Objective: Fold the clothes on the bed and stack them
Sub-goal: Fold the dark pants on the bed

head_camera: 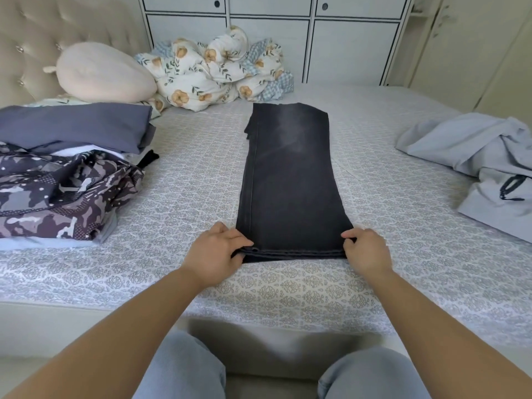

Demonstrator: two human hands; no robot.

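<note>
Black jeans [290,180] unlabelled, left hand [214,253] and right hand [365,250] pinching near hem corners, patterned bed [184,197], folded stack [66,174] at nine o'clock, white cabinets [273,38] at twelve.

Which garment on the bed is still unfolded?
The pale blue garment lying crumpled at the right side of the bed. The dark jeans lie in a flat strip at centre, and the camouflage piece sits on the stack at left.
</note>
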